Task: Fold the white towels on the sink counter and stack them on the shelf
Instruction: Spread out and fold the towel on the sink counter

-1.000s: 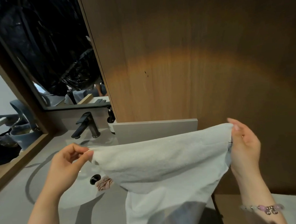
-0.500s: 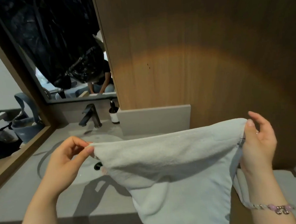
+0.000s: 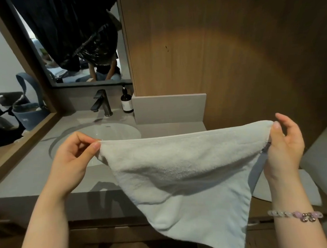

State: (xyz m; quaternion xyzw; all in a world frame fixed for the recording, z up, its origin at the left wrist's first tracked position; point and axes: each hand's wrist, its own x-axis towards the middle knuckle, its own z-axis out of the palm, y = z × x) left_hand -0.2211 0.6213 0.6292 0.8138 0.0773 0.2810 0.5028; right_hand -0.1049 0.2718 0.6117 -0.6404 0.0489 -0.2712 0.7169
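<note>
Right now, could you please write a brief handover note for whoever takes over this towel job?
Left hand: pinches the white towel's upper left corner.
Right hand: pinches its upper right corner.
Towel: held spread in the air over the counter's front edge, in front of the sink, with its lower part hanging loose.
A second white towel lies at far right; I cannot tell whether it is folded.
Done: one towel lifted and opened out.
Left: fold it and stack it on the shelf, which I cannot make out here.

A bathroom: basin (image 3: 111,133), dark faucet (image 3: 102,102), mirror (image 3: 72,43), soap bottle (image 3: 126,102).
</note>
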